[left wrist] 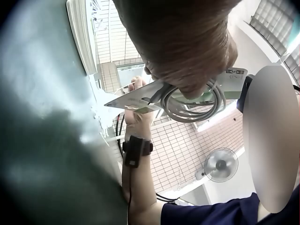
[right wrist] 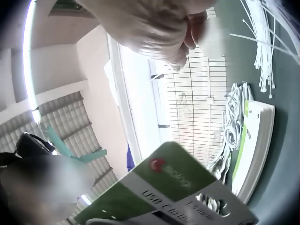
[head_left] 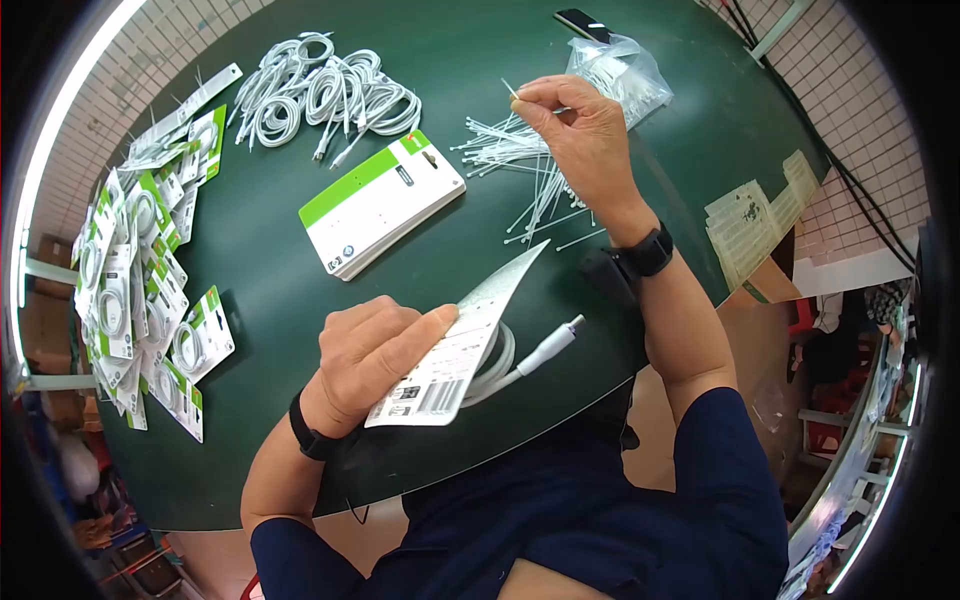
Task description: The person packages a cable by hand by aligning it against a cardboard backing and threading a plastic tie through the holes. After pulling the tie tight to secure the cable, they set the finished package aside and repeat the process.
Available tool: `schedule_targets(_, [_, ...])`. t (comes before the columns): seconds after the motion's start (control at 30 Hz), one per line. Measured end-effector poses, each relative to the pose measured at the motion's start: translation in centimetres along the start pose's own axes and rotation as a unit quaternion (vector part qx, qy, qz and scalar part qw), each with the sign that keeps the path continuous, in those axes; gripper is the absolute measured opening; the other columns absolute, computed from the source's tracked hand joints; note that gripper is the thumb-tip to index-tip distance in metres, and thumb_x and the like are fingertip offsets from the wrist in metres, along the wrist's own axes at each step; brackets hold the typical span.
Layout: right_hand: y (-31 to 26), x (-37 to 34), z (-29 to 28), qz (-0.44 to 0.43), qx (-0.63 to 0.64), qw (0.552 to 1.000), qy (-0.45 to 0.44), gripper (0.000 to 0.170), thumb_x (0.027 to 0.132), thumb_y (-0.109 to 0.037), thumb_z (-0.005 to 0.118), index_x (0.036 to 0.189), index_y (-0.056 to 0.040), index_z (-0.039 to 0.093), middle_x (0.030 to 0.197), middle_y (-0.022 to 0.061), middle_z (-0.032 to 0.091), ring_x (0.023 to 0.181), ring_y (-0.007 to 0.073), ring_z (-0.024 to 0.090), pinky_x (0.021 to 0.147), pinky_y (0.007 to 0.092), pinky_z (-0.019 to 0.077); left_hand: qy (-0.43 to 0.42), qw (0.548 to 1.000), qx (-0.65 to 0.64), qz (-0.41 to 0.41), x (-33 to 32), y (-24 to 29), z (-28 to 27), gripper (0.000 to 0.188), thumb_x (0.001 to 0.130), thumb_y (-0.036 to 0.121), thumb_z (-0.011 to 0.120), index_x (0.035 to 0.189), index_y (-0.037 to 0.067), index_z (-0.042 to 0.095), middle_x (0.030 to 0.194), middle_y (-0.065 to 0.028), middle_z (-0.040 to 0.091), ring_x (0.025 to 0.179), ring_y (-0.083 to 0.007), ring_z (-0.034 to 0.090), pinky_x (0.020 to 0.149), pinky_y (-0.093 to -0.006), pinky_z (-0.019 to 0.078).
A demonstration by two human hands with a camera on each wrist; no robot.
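My left hand point(head_left: 375, 355) grips a printed card point(head_left: 445, 365) over the table's front part, thumb on its back; a coiled white cable point(head_left: 495, 372) lies against the card's far face, its plug end sticking out to the right. In the left wrist view the coil point(left wrist: 192, 105) hangs beneath the left hand point(left wrist: 183, 42). My right hand point(head_left: 585, 130) is raised above loose white zip ties point(head_left: 545, 190), pinching a thin white tie point(head_left: 510, 88) between thumb and fingers. The green and white card front point(right wrist: 173, 187) shows in the right wrist view, below the right hand point(right wrist: 150, 28).
A stack of flat cards point(head_left: 385, 205) lies mid-table, with coiled cables point(head_left: 340, 90) behind it. Many carded cables point(head_left: 140, 280) are piled at the left. At the back right are a plastic bag of ties point(head_left: 635, 80) and a phone point(head_left: 582, 24).
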State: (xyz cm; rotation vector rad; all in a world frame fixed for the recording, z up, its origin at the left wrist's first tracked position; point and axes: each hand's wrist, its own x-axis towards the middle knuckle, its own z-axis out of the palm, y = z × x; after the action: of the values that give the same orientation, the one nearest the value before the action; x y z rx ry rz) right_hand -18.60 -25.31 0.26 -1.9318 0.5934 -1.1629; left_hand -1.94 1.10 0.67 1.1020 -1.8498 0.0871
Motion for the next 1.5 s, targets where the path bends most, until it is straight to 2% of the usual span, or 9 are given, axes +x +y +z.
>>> schedule_targets(0.07, [1.6,0.3,-0.2,-0.156,-0.161,0.974,0.040,0.014,0.099,-0.011,0.077,0.109,-0.0020,0.078,0.088,-0.0006,0.072,0.072,0.0068,0.059,0.067,0.0194,0.0482,-0.012,1.000,-0.011,0.017,0.0,0.1,0.2,0.044,0.076,0.009,0.084,0.118,-0.002,0.076,0.077,-0.0059,0.067,0.059,-0.0154,0.061,0.051,-0.0283,0.0470])
schedule_targets(0.37, [-1.3,-0.4,0.3,-0.007,0.103,0.988,0.113,0.016,0.098,-0.012,0.079,0.111,-0.0031,0.075,0.093,0.0048,0.076,0.075,0.0074,0.063,0.067,0.0193,0.0501,-0.016,0.999,0.004,0.028,-0.2,0.0,0.0,0.048,0.072,0.010,0.085,0.119,-0.001,0.076,0.075,-0.0034,0.063,0.059,-0.0134,0.058,0.048,-0.0272,0.0427])
schedule_targets(0.6, [-3.3,-2.3,1.4,0.146,0.297,0.936,-0.120,0.019,0.100,-0.013,0.077,0.116,-0.0049,0.073,0.094,0.0057,0.076,0.078,0.0075,0.066,0.067,0.0194,0.0514,-0.095,0.991,0.040,0.080,-0.2,0.7,-0.5,0.045,0.071,0.017,0.085,0.113,0.001,0.077,0.077,-0.0052,0.063,0.060,-0.0174,0.062,0.049,-0.0296,0.0432])
schedule_targets(0.77, [-3.6,-3.1,2.1,0.173,0.309,0.924,-0.147,0.021,0.101,-0.014,0.075,0.119,-0.0035,0.073,0.096,0.0072,0.076,0.078,0.0084,0.066,0.069,0.0198,0.0526,-0.102,0.989,0.053,0.090,-0.3,0.6,-0.5,0.048,0.068,0.017,0.085,0.113,0.003,0.077,0.077,-0.0041,0.062,0.060,-0.0161,0.061,0.049,-0.0290,0.0413])
schedule_targets(0.87, [-4.1,-3.1,2.1,0.195,0.306,0.917,-0.167,0.023,0.102,-0.014,0.074,0.122,-0.0021,0.073,0.098,0.0080,0.075,0.079,0.0082,0.066,0.070,0.0205,0.0539,-0.080,0.988,0.053,0.121,-0.3,0.2,-0.2,0.052,0.073,0.015,0.082,0.124,0.003,0.074,0.073,-0.0001,0.054,0.055,-0.0100,0.050,0.044,-0.0275,0.0360])
schedule_targets(1.0, [-4.8,-2.8,1.9,0.236,0.351,0.883,-0.205,0.025,0.101,-0.012,0.074,0.123,-0.0008,0.073,0.099,0.0076,0.075,0.083,0.0072,0.067,0.071,0.0206,0.0542,-0.087,0.990,0.063,0.087,-0.3,0.2,-0.8,0.049,0.067,0.016,0.085,0.114,0.003,0.077,0.078,-0.0028,0.063,0.060,-0.0155,0.060,0.048,-0.0288,0.0419])
schedule_targets(1.17, [-5.9,-2.9,2.0,0.175,0.294,0.919,-0.194,0.023,0.099,-0.007,0.073,0.120,0.0024,0.073,0.100,0.0078,0.075,0.078,0.0063,0.067,0.066,0.0199,0.0538,-0.063,0.991,0.088,0.078,-0.2,-0.5,-1.1,0.048,0.068,0.015,0.085,0.114,0.003,0.077,0.077,-0.0020,0.063,0.059,-0.0149,0.060,0.048,-0.0281,0.0419])
schedule_targets(1.4, [-6.7,-3.1,1.7,0.139,0.145,0.940,-0.277,0.016,0.100,-0.005,0.069,0.113,0.0029,0.073,0.088,0.0061,0.074,0.064,0.0061,0.065,0.054,0.0199,0.0513,-0.079,0.988,0.089,0.101,-0.3,-0.4,-0.9,0.045,0.071,0.014,0.085,0.115,0.004,0.077,0.073,-0.0001,0.058,0.057,-0.0132,0.056,0.047,-0.0278,0.0402])
schedule_targets(1.5, [-7.7,-3.1,1.6,0.220,0.150,0.919,-0.290,0.013,0.102,-0.008,0.068,0.110,0.0008,0.074,0.083,0.0034,0.073,0.064,0.0057,0.063,0.055,0.0204,0.0501,-0.088,0.987,0.090,0.102,-0.1,-0.3,-0.9,0.047,0.072,0.014,0.084,0.117,0.004,0.076,0.072,-0.0001,0.057,0.056,-0.0126,0.055,0.047,-0.0279,0.0392])
